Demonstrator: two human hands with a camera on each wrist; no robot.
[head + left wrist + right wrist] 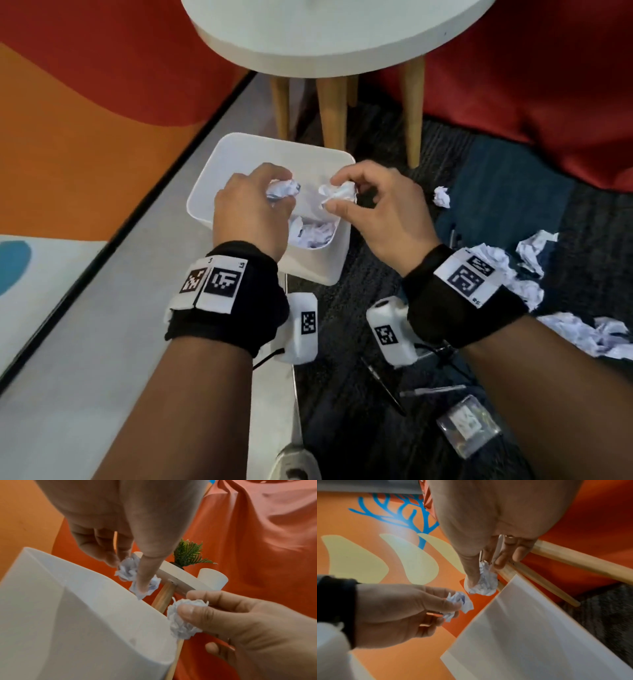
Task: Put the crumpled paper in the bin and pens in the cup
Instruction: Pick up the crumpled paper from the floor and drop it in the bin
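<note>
Above the open white bin (212, 178), my left hand (282, 187) grips one crumpled paper ball (286, 197). My right hand (335, 193) pinches a second ball (344, 194) between thumb and forefinger. Several paper balls (311, 233) lie inside the bin. The left wrist view shows my left thumb pressing its ball (127, 569) over the bin's rim (102, 577), with the other ball (181, 626) beside it. On the carpet near my right forearm lie two dark pens (383, 385) (433, 390). A white cup (212, 580) stands on the table.
A round white table (325, 37) on wooden legs (332, 113) stands just behind the bin, bearing a small green plant (188, 554). Several loose paper balls (534, 253) litter the carpet at right. A clear packet (467, 428) lies near the pens. Red fabric (548, 85) fills the back right.
</note>
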